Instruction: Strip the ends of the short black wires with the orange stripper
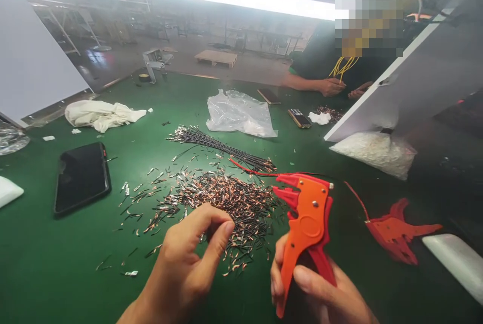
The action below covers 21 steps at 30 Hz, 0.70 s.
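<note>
My right hand (317, 289) grips the handles of an orange wire stripper (307, 218), jaws pointing up and left. A thin red wire (252, 170) runs from the jaws leftward over the table. My left hand (192, 258) hovers above a heap of short stripped wire pieces (222, 198), thumb and fingers curled in a pinch; what they hold is too small to make out. Behind the heap lies a bundle of long black wires (215, 145) with bare ends.
A black phone (81, 177) lies at left, a white cloth (101, 114) behind it. A clear plastic bag (239, 112) and a second red stripper (396, 231) lie on the green table (56, 273). A person's hands (332, 86) hold yellow wires at far right.
</note>
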Tool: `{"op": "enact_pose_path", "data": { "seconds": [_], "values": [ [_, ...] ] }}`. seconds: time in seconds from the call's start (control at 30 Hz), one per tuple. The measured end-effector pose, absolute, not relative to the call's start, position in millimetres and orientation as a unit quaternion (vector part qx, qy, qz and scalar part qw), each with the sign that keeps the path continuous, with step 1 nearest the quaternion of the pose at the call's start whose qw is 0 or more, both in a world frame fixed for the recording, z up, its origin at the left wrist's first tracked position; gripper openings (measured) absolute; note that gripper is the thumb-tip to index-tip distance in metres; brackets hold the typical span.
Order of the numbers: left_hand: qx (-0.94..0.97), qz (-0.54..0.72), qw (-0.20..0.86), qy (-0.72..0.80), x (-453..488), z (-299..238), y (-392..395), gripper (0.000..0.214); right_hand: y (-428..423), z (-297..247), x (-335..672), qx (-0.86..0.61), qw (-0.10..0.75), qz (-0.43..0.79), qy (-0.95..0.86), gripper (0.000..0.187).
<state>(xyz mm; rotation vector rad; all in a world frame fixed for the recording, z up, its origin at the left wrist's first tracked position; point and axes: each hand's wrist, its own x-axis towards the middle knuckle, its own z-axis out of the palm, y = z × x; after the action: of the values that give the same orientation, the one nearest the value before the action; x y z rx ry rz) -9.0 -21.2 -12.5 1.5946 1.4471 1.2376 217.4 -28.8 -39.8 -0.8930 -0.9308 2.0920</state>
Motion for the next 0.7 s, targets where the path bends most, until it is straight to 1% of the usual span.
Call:
{"op": "enact_pose_path", "data": {
  "seconds": [0.07, 0.13, 0.27, 0.37, 0.47, 0.53, 0.7],
  "values": [
    [0.640, 0.468, 0.276, 0.544, -5, -13, -23, 0.015, -27, -38, 220, -0.336, 0.346, 0.800, -0.358, 0.038],
    [0.669, 0.457, 0.247, 0.531, -4, -13, -23, 0.014, -27, -37, 222, -0.321, 0.324, 0.808, -0.373, 0.040],
    [0.672, 0.463, 0.233, 0.528, -6, -13, -23, 0.013, -29, -41, 224, -0.288, 0.255, 0.812, -0.439, 0.042],
    [0.633, 0.496, 0.237, 0.545, -6, -12, -23, 0.013, -29, -47, 225, -0.256, 0.231, 0.821, -0.454, 0.040],
    [0.634, 0.506, 0.225, 0.540, -8, -13, -24, 0.012, -29, -50, 225, -0.268, 0.229, 0.813, -0.463, 0.043],
    [0.657, 0.506, 0.193, 0.524, -10, -14, -23, 0.012, -29, -52, 225, -0.273, 0.233, 0.814, -0.458, 0.045],
    [0.714, 0.474, 0.143, 0.495, -15, -13, -21, 0.015, -28, -53, 225, -0.256, 0.224, 0.830, -0.441, 0.040]
  ]
}}
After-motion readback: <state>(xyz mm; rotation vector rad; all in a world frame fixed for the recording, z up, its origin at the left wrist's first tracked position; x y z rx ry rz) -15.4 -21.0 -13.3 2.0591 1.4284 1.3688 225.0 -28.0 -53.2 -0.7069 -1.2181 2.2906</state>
